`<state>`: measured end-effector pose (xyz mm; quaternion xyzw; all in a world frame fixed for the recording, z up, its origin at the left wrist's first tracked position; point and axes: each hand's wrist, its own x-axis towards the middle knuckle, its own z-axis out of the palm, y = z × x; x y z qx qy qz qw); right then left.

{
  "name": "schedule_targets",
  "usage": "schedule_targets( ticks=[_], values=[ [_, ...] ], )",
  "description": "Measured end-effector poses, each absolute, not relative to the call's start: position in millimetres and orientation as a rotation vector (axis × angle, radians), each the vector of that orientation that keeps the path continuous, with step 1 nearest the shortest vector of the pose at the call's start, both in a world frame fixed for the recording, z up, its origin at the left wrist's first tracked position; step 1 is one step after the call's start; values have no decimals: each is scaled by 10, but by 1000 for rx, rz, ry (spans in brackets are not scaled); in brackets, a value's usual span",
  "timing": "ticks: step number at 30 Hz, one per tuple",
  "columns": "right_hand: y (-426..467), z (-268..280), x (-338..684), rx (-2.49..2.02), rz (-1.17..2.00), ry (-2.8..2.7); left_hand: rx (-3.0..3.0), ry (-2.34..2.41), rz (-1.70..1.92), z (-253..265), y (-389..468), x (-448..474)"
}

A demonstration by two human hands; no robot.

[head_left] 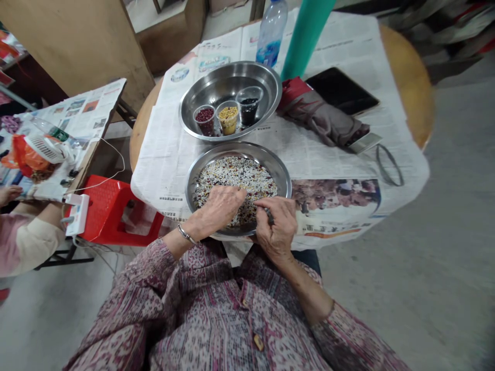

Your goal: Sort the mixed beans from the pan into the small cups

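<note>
A round steel plate (286, 178) holds a spread of mixed grains and beans (235, 172), mostly white with dark red, yellow and black ones among them. Over its near left part is my left hand (218, 208), its fingers curled closed; their tips are hidden. My right hand (277, 224) is at the near right rim with thumb and fingers pinched together, and whatever they hold is too small to make out. Just beyond, a larger steel basin (209, 90) contains clear cups of red beans (204, 122), yellow beans (228, 121) and black beans (248, 111).
Newspaper (328, 159) covers the round table. Farther back are a plastic bottle (269, 38), a green pole (307, 38), a folded umbrella (317, 111) and a black tablet (342, 90). On the left stand a red stool (112, 224) with a power strip (78, 214) and another person's table.
</note>
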<state>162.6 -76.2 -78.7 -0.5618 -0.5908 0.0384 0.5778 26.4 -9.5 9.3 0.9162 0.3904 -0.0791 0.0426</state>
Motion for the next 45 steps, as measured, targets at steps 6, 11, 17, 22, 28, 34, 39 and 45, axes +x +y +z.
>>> schedule_targets(
  ticks=[6,11,17,22,28,34,39,45],
  values=[
    [-760,-801,1627,-1329,108,-1372,2779,1170,-314,146,-57,313],
    [-756,-806,1628,-1329,99,-1372,2792,1151,-329,149,-79,323],
    [-755,-795,1630,-1294,87,-1380,2724,1183,-223,128,-105,262],
    [-756,-779,1628,-1287,78,-1385,2295,1173,142,38,-52,108],
    [-757,-781,1629,-1279,69,-1397,1856,1175,381,3,-55,-47],
    [-756,-795,1626,-1287,62,-1412,2139,1258,958,283,429,-186],
    [-759,-820,1622,-1300,69,-1420,2538,1332,1102,579,1321,-145],
    [-762,-813,1623,-1277,54,-1432,2622,1389,1064,443,1807,-212]
  ],
)
